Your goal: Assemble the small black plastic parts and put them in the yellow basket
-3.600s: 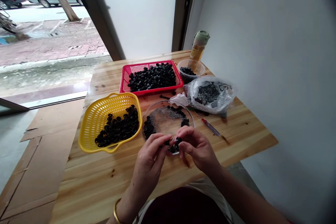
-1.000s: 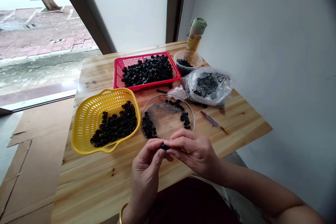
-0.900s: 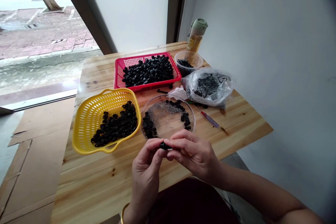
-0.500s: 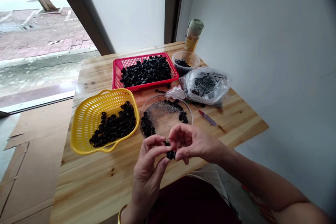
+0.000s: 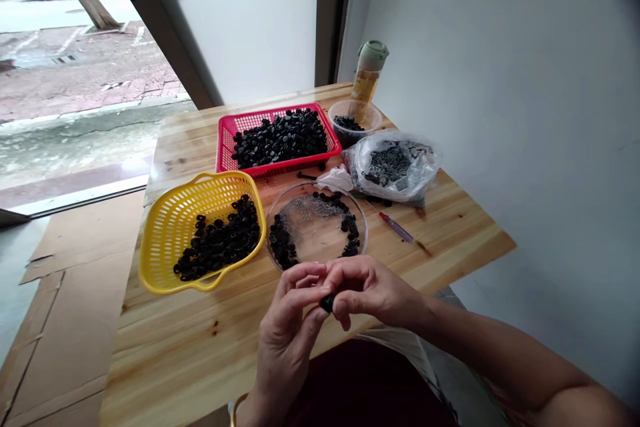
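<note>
A small round black part is pinched between the fingertips of both hands, just over the table's front edge. My left hand is closed on its left side, thumb below and fingers above. From the right, the thumb and fingers of my right hand press against the same part; whether they hold a second small piece is hidden. Right behind the hands lies a clear round tray with thin metal pins and small black pieces round its rim.
A yellow basket of black rings stands left, and a red basket of black discs at the back. A plastic bag of dark parts, a clear tub, a bottle and a screwdriver are on the right.
My hands have come closer together, and the right fingertips now meet the left ones over the black part. Both hands sit slightly lower in the view, which has shifted a little.
</note>
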Motion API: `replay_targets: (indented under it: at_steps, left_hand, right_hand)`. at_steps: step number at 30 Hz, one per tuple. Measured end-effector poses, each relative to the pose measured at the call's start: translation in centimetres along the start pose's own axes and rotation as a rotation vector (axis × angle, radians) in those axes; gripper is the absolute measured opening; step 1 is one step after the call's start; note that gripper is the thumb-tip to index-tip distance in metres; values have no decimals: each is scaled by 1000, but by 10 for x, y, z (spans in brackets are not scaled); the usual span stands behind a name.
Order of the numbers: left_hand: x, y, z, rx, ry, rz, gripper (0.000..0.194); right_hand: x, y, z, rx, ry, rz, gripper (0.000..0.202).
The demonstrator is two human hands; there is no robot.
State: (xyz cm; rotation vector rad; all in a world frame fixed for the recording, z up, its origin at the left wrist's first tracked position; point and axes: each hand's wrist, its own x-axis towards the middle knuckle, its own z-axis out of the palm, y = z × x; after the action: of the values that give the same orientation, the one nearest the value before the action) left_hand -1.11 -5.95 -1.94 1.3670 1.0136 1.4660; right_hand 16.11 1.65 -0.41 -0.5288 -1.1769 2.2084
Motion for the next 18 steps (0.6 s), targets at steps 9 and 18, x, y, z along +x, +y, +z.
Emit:
replay_targets:
  at_steps: [9,18]
  left_hand:
    - [2,8,-1,214,-3,-20,37]
    - [46,13,-29,577,29,-44,24]
  right_hand:
    - [-6,-11,1,-69,-9,70,36]
    - [118,-130,-53,-954,399,-330,13]
